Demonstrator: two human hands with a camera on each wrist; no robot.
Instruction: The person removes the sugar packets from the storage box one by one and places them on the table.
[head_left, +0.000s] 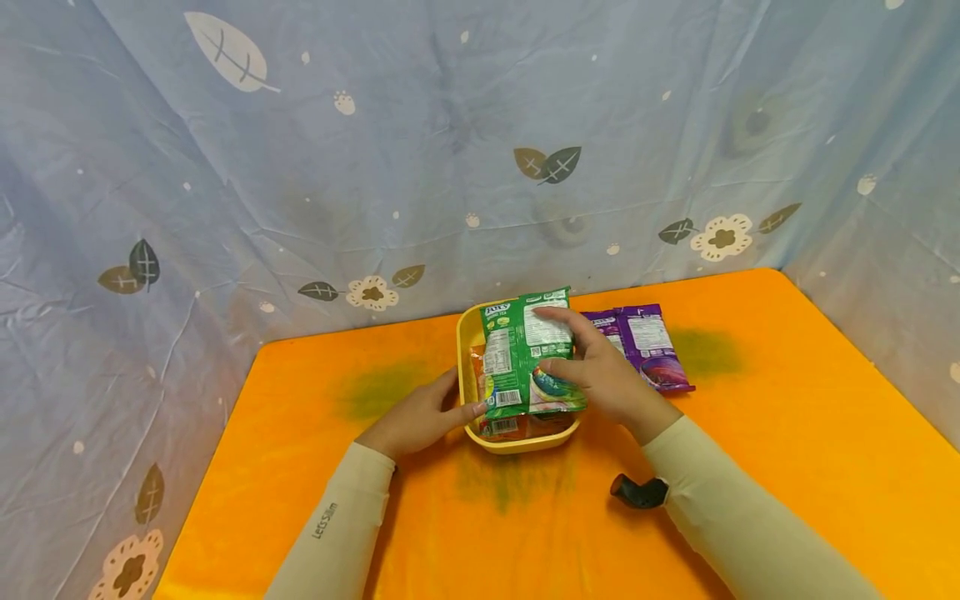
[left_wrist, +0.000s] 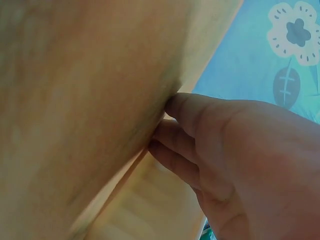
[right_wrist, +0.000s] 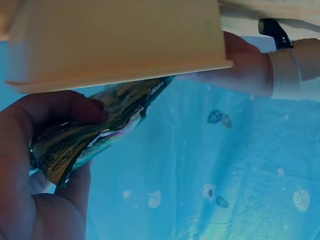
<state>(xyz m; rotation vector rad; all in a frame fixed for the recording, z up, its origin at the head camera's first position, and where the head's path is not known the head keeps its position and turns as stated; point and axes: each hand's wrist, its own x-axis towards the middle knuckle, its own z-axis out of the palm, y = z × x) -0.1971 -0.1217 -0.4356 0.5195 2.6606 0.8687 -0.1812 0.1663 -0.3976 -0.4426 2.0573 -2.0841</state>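
In the head view, a green printed snack packet [head_left: 501, 350] lies tilted over a yellow plastic basket [head_left: 517, 447]. My right hand [head_left: 600, 367] holds the packet's right side, fingers on top. From below, the right wrist view shows that hand [right_wrist: 55, 125] gripping the crinkled packet [right_wrist: 95, 135] under the basket's rim [right_wrist: 125, 80]. My left hand [head_left: 423, 417] holds the basket's left side, fingers along the outer wall and thumb over the front rim by the packet's corner. Its fingertips [left_wrist: 175, 135] meet the basket's lower edge in the left wrist view.
Orange-red packets [head_left: 501, 427] lie inside the basket, partly hidden. Purple packets [head_left: 652, 342] rest on the orange tablecloth [head_left: 750, 467] right of the basket. A patterned blue-grey curtain [head_left: 465, 108] hangs behind. A black device [head_left: 637, 492] sits by the right sleeve.
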